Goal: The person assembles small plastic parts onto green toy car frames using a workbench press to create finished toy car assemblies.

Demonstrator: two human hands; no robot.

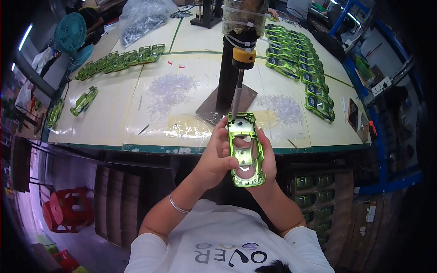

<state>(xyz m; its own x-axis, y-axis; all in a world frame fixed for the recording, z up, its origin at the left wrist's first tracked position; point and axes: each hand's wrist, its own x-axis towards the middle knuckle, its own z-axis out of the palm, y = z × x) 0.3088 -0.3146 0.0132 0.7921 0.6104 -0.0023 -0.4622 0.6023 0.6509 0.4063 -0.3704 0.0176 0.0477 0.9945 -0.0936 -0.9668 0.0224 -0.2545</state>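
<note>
Between my hands is a bright green toy car body shell (244,157), held underside up beyond the table's near edge. My left hand (213,160) is closed on its left side, with the thumb lying over the rim. My right hand (269,164) grips the right side, its palm partly hidden behind the shell. An upright screwdriver (237,93) hangs from a yellow-collared head, its shaft slanting down to the shell's far left corner. Whether the tip touches the shell, I cannot tell.
A dark post on a metal base plate (211,110) stands straight ahead. Clear small pieces lie in two piles (170,93). Rows of green car shells stand at left (119,60) and right (314,77). Behind is a plastic bag (144,22). Red stools (70,209) stand lower left.
</note>
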